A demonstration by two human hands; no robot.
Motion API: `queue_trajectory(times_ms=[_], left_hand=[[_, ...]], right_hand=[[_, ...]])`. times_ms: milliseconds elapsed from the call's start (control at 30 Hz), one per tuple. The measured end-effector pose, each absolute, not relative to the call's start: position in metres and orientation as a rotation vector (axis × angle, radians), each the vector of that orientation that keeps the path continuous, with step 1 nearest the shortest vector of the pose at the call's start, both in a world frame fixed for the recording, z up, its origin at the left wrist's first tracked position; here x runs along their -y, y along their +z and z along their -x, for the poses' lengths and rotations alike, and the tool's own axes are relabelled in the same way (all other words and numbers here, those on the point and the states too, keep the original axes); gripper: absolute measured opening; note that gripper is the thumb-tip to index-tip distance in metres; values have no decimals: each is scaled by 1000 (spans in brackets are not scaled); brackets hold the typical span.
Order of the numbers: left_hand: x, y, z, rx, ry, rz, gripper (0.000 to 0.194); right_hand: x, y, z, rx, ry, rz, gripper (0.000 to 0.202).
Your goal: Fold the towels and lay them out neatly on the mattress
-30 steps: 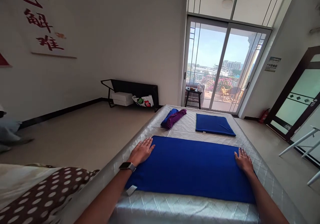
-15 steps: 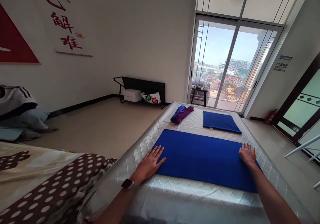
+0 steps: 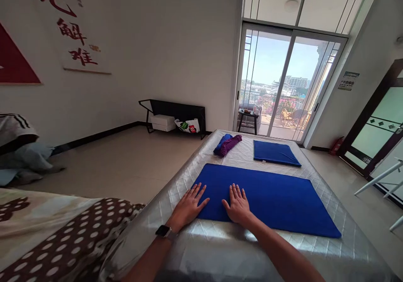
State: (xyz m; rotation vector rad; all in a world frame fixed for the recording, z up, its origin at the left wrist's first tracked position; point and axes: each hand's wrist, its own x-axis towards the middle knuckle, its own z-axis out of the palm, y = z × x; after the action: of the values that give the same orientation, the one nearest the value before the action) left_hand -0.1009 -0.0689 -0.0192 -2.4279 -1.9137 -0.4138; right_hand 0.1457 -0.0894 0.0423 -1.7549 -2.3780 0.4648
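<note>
A large blue cloth [image 3: 270, 198] lies flat across the silvery quilted mattress [image 3: 217, 248]. On its left edge rests my left hand [image 3: 189, 204], fingers spread, with a dark watch on the wrist. My right hand [image 3: 237, 204] lies on the cloth's near left part, palm down with fingers stretched out, a short way right of the left hand. Beyond the large cloth is a smaller folded blue cloth [image 3: 276, 152]. To the left of that, a rolled blue cloth [image 3: 223, 143] touches a purple one [image 3: 231, 146].
A brown polka-dot blanket [image 3: 72, 240] covers a surface at the left. A person in a striped top [image 3: 15, 135] is at the far left. By the wall stands a black rack [image 3: 179, 107] with a white box. White legs of furniture [image 3: 378, 177] show at the right.
My right hand has moved left, from the cloth's right side to near my left hand. The left hand stays at the left edge. The view has shifted slightly.
</note>
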Motion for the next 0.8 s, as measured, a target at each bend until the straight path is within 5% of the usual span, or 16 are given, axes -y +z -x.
queue_trajectory(times_ms=[500,800], left_hand=[[63,-29,110,1861,-360,2417,66],[57,-27,123,1853,-142,2509,62]], right_hand=[[142,27,-456,1758,79,2607,74],[148,16,-472,1733,8,2581,73]])
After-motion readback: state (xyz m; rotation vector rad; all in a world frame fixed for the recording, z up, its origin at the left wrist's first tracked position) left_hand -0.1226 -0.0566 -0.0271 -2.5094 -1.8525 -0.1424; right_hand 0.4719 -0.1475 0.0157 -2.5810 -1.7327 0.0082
